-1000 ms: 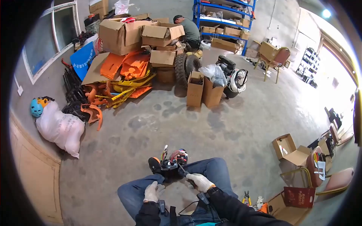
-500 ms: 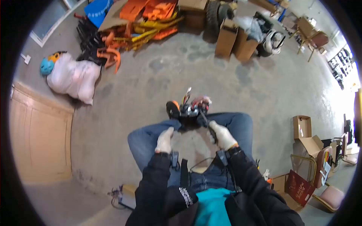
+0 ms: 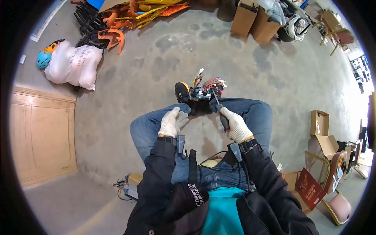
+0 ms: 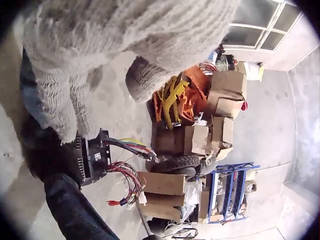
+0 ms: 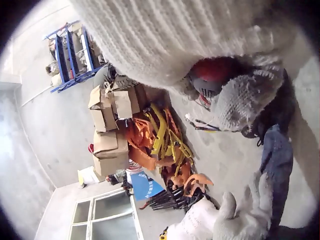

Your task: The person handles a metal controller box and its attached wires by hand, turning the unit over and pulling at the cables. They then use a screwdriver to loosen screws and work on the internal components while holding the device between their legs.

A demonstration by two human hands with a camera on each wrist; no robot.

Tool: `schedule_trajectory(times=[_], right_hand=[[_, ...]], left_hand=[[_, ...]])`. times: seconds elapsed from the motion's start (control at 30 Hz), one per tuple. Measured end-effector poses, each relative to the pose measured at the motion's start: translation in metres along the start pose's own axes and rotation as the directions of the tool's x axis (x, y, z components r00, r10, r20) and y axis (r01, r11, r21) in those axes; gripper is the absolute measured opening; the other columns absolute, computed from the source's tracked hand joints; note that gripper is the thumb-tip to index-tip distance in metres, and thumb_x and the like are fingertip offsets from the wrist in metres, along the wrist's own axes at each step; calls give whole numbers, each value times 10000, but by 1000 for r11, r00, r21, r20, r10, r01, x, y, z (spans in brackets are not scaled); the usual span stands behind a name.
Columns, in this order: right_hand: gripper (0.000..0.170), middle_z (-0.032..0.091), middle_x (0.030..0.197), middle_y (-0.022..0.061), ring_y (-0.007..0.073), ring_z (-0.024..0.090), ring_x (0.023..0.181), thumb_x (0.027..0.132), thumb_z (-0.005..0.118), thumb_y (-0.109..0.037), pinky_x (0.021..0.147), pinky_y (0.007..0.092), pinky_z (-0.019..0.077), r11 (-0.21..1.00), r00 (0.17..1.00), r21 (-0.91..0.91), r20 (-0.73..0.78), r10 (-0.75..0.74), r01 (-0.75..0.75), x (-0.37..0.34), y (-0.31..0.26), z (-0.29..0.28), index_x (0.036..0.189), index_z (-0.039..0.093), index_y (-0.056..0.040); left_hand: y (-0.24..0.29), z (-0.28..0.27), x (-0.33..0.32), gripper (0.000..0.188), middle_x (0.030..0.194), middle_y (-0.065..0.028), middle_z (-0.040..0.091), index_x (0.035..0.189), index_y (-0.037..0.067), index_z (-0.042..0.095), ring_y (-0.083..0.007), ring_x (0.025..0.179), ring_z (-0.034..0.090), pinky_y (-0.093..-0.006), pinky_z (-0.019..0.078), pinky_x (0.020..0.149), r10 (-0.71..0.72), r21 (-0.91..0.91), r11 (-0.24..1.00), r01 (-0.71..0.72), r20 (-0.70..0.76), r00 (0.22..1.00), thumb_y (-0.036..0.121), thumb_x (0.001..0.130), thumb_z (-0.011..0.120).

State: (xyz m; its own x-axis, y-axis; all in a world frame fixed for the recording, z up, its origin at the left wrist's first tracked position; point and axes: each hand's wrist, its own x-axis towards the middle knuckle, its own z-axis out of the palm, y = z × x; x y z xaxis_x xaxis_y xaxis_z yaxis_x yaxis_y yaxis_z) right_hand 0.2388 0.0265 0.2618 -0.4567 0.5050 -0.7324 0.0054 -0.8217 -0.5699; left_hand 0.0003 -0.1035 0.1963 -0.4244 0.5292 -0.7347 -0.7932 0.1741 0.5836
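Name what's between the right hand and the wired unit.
Head view: the screwdriver's shaft, pointing from the right hand toward the unit, over the jeans; contact is unclear.

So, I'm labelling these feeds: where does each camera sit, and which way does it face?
Head: worn on the head, facing forward and down; left hand, right hand gripping screwdriver, black sleeves, jeans show.
Left wrist: worn there, facing past the left hand toward electronics module and blue shelving; jeans show.
Right wrist: worn there, facing past the right hand toward the window; left hand and jeans show too.
Shared: both wrist views, turned sideways, include the blue shelving and orange panels.
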Motion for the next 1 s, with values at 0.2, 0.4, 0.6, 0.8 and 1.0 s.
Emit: schedule_trajectory(times=[0.2,0.4,0.6,0.8,1.0], right_hand=[[169,658,919,59,151,643,764,987,643,-164,694,298,556,720,808,-370,315,-498,587,41,5,-31,1055,637,-9],[209,629,861,34,114,602,701,966,661,-185,648,263,521,984,996,-151,15,-92,93,12,-19,-8,1085,638,-14],[212,656,845,64,131,619,726,931,665,-168,684,269,500,921,947,-228,123,-295,317,5,-64,-5,1036,636,14],[217,656,844,75,134,618,716,931,667,-164,679,269,505,947,971,-251,-71,-227,202,19,-89,-4,1036,623,20],[285,665,937,88,158,626,781,933,662,-190,737,270,495,951,979,-299,-155,-128,77,36,-81,5,1134,604,4]], left_hand=[[3,0,20,441,1221,-191,598,1340,-46,527,-393,1127,648,-539,578,979,7,55,998,-9,46,999,234,1023,651],[-10,-5,44,394,1201,-185,581,1290,-42,531,-382,1106,652,-532,590,952,-91,53,994,94,-50,995,213,1015,653],[-51,-23,85,350,1077,-116,595,1254,6,579,-286,1020,647,-479,610,857,-105,384,915,124,-70,992,231,998,660],[-109,-28,113,235,962,-87,615,1095,45,676,-248,837,623,-410,599,742,-127,631,749,199,-157,979,232,953,692],[-171,-30,127,98,783,-84,646,886,44,625,-213,615,630,-348,568,555,-462,211,807,552,-358,812,131,910,663]])
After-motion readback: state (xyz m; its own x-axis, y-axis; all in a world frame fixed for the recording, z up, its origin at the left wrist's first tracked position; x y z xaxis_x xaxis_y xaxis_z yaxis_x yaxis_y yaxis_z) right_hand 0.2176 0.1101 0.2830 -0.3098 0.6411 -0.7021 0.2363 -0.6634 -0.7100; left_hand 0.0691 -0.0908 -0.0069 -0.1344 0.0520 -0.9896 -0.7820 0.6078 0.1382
